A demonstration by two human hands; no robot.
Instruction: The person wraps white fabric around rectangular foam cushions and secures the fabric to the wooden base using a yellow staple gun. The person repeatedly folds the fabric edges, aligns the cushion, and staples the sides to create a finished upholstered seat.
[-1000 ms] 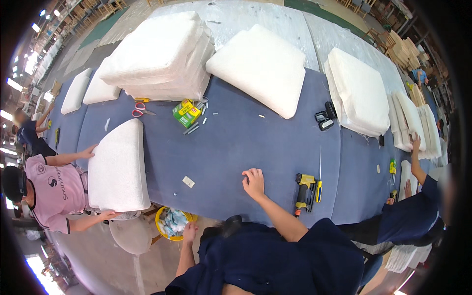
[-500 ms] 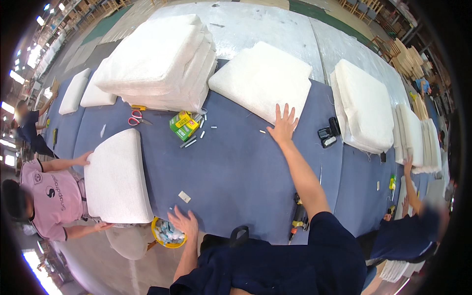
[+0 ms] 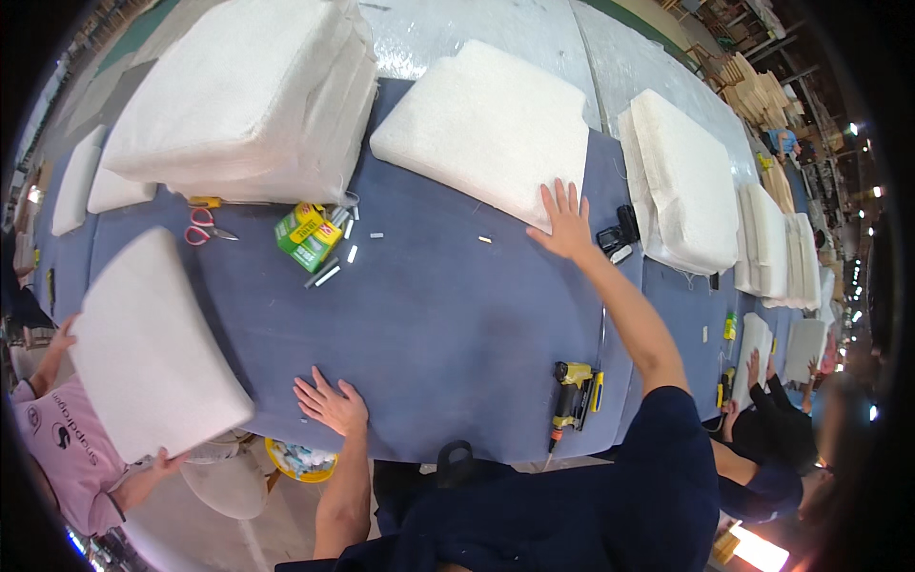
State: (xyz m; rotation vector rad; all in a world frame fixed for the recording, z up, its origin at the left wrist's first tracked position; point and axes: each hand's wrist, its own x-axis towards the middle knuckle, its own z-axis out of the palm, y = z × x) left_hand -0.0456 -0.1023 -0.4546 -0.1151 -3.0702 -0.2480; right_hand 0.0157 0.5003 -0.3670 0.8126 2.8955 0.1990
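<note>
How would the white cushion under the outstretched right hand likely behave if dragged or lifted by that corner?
The white cushion looks thick and puffy with rounded edges, so it is probably light for its size. Lying flat on the blue table cover, it should slide rather than roll or tip. Lifted by the corner under the right hand, it may sag somewhat.

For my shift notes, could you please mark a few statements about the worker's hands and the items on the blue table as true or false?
1. The right hand rests on the near corner of a white cushion. True.
2. The left hand grips the scissors. False: it lies flat on the blue table; the scissors lie far off.
3. The yellow staple gun lies unheld near the table's front edge. True.
4. The green-yellow box sits atop the cushion stack. False: it sits on the table.
</note>
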